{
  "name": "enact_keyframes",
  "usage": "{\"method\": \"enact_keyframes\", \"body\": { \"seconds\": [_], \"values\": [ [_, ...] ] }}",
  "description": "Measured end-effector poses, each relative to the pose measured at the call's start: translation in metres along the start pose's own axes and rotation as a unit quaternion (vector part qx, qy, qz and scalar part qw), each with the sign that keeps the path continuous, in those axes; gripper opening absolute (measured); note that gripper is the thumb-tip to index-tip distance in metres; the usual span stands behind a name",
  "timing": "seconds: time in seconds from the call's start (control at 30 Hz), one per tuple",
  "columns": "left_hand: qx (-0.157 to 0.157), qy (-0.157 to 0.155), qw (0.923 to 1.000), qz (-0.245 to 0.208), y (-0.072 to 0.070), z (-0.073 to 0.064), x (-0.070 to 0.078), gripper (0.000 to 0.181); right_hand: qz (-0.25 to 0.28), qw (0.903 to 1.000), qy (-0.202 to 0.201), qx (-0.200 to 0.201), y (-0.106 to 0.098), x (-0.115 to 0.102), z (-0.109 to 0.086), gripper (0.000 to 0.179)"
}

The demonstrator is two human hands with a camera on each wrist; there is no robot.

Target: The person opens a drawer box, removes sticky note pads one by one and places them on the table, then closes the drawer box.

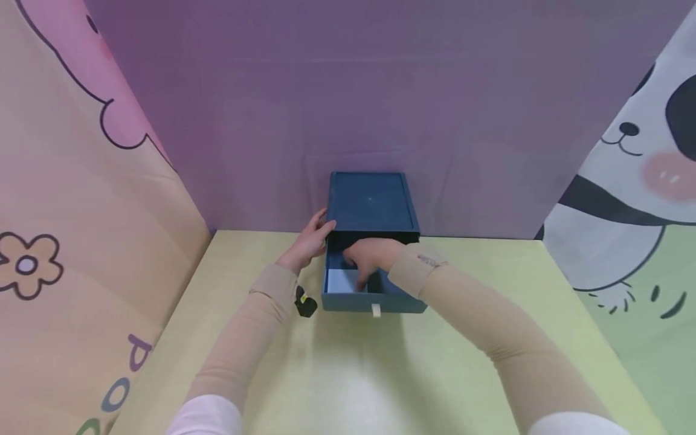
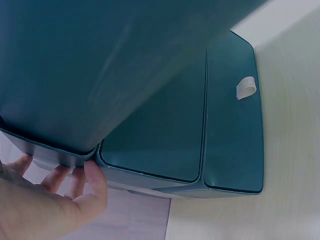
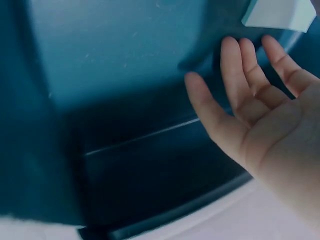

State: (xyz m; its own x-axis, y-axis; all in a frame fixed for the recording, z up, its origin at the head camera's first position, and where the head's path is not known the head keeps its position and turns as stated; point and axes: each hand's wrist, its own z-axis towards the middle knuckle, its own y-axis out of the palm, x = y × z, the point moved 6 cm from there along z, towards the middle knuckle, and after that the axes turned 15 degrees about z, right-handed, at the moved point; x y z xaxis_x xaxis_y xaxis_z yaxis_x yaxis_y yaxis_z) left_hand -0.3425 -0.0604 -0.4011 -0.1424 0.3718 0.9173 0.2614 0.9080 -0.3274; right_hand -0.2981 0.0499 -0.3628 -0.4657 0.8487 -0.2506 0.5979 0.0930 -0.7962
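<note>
A dark blue drawer cabinet stands at the back of the table, its top drawer pulled out. My left hand rests against the cabinet's left side near the front edge; in the left wrist view its fingers touch that side. Inside the drawer reaches my right hand, with loosely bent fingers and nothing visible between them. A flat white piece lies in the drawer's front left; its corner shows just beyond my right fingertips. My right hand and forearm hide part of the drawer.
A small black object with a yellow mark lies on the pale yellow-green table, left of the drawer. White pull tabs hang on the drawer fronts, one on a lower drawer. A purple wall rises close behind the cabinet.
</note>
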Motion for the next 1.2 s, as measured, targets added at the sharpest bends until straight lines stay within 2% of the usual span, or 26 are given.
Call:
{"method": "enact_keyframes", "body": {
  "seconds": [0.17, 0.33, 0.53, 0.77, 1.03, 1.2],
  "values": [
    [0.001, -0.002, 1.0000, -0.005, 0.0006, -0.0011, 0.0009, 0.061, -0.030, 0.9991, 0.029, 0.007, 0.0035, -0.0011, 0.0049, 0.068],
    [0.007, 0.001, 1.0000, 0.001, -0.0005, -0.0020, 0.0014, 0.060, -0.048, 0.9975, 0.051, 0.006, 0.0039, -0.0009, 0.0063, 0.059],
    [0.007, 0.013, 0.9999, 0.007, -0.0011, -0.0032, 0.0017, 0.061, -0.056, 0.9971, 0.051, 0.004, 0.0044, -0.0027, 0.0064, 0.057],
    [0.002, 0.009, 0.9999, 0.003, -0.0004, -0.0022, 0.0002, 0.061, -0.041, 0.9975, 0.055, 0.012, 0.0052, -0.0019, 0.0046, 0.061],
    [0.005, 0.006, 0.9999, 0.009, 0.0004, -0.0002, -0.0017, 0.061, -0.010, 0.9988, 0.038, 0.027, 0.0079, 0.0039, 0.0056, 0.057],
    [0.006, 0.008, 0.9999, 0.003, -0.0008, -0.0011, -0.0010, 0.061, 0.002, 0.9994, 0.024, 0.024, 0.0070, 0.0009, 0.0067, 0.064]
  ]
}}
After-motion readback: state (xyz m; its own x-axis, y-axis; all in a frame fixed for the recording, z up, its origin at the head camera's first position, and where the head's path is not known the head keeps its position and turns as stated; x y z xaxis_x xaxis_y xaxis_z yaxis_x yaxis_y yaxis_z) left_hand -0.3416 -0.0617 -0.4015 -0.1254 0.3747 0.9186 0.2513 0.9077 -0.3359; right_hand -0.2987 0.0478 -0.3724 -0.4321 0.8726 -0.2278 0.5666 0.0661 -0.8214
